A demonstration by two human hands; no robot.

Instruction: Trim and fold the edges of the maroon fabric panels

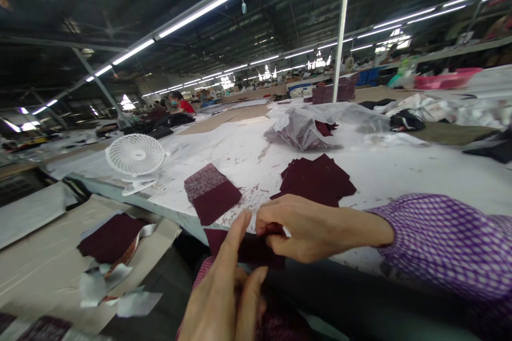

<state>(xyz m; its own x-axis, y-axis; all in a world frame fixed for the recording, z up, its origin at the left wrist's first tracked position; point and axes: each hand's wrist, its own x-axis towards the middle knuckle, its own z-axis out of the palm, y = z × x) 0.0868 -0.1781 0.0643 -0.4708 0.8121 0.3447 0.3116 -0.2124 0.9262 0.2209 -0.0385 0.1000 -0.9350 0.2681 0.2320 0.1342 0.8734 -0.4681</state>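
Observation:
My right hand point(298, 229), in a purple checked sleeve, reaches in from the right with fingers curled and thumb pinched against them. It grips the edge of a dark maroon fabric piece point(260, 252) at the table's front edge. Close by on the left is my left hand point(226, 290), its index finger stretched out and thumb apart; the other fingers are partly hidden. Just beyond the hands lies a fanned stack of maroon fabric pieces point(318, 178). Left of that stack, a fabric piece, part speckled and part plain maroon point(212, 194), rests flat on the white table point(240, 152).
A white fan point(136, 155) stands at the table's left edge. Behind the stack sits a clear plastic bag point(300, 130) with maroon pieces. Maroon fabric and scraps point(112, 240) lie on a lower beige surface at left. A person in red point(184, 105) is far off.

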